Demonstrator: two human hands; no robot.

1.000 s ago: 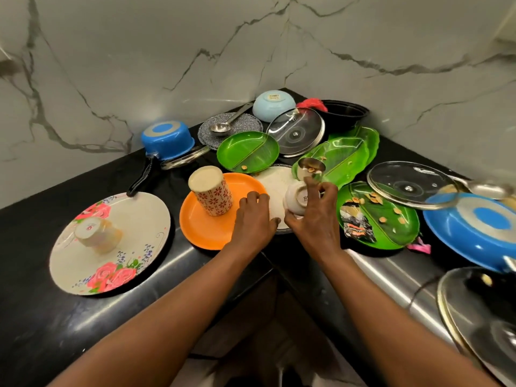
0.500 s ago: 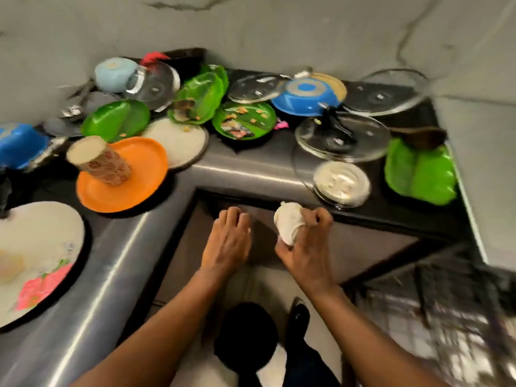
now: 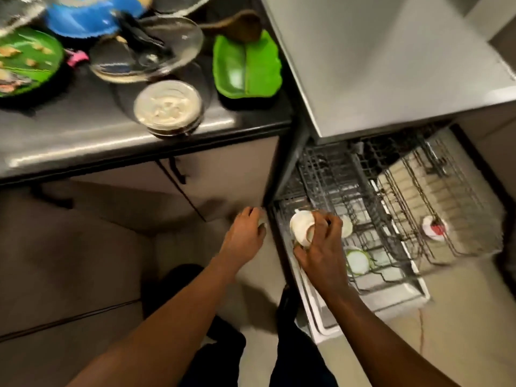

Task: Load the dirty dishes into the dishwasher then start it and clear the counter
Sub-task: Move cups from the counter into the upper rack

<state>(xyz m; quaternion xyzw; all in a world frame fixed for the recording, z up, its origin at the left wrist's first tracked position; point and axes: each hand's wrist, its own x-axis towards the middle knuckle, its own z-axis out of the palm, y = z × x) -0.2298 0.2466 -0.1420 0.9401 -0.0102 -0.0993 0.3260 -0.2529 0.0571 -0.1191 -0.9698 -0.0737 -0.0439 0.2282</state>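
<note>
We see a small white cup (image 3: 301, 228) gripped in the right hand (image 3: 321, 247), fingers closed round it, above the dishwasher's lower rack (image 3: 363, 219). At nine o'clock of it the left hand (image 3: 245, 236) hangs loosely curled, empty. Dirty green plates (image 3: 245, 68) sit on the counter (image 3: 69, 135) at eleven o'clock.

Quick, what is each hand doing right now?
Left hand: fingers curled, holding nothing that shows.
Right hand: closed on a white cup, over the rack.

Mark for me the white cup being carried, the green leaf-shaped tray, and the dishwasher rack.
white cup (image 3: 301, 228), head view, on its rounded side.
green leaf-shaped tray (image 3: 247, 65), head view, on its centre rib.
dishwasher rack (image 3: 391, 263), head view, on the front wire rim.
</note>
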